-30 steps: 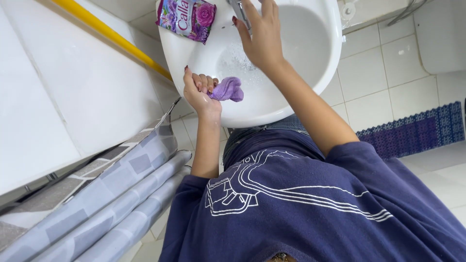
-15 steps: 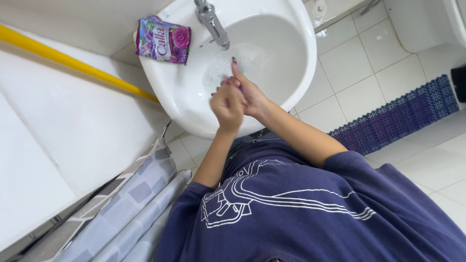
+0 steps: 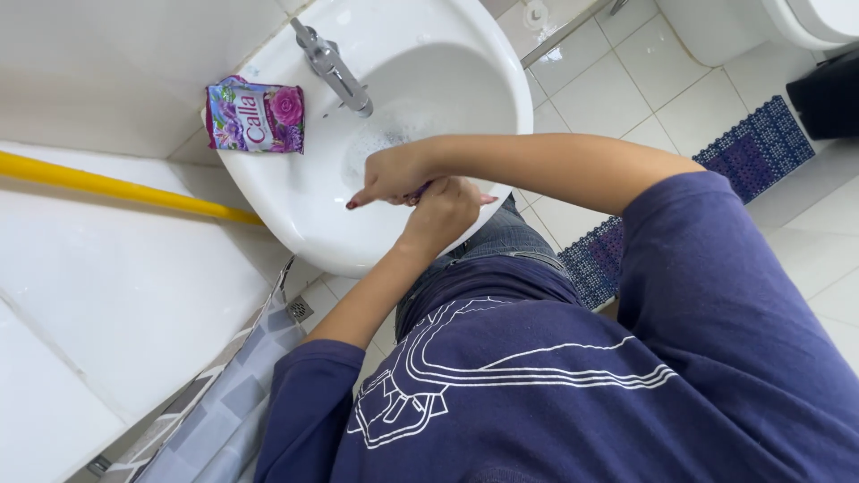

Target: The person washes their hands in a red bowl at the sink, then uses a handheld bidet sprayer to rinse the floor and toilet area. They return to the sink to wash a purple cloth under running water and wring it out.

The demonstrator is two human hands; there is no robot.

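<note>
Both my hands meet over the front of a white wash basin (image 3: 295,224). My left hand (image 3: 445,213) is closed around a small purple cloth (image 3: 418,190), of which only a sliver shows between the hands. My right hand (image 3: 386,174) presses against the cloth from the basin side, its index finger sticking out to the left. Foamy water (image 3: 394,134) lies in the bowl under the chrome tap (image 3: 335,72). A purple floral packet (image 3: 255,116) rests on the basin's left rim.
A yellow pole (image 3: 116,188) runs along the white ledge at left. A grey patterned curtain (image 3: 224,411) hangs at lower left, near a floor drain (image 3: 300,309). A blue mat (image 3: 752,148), a white toilet (image 3: 810,18) and a black bin (image 3: 828,94) stand at right.
My right hand came down from near the tap and joined my left hand on the purple cloth. Both hands now press together lower over the basin.
</note>
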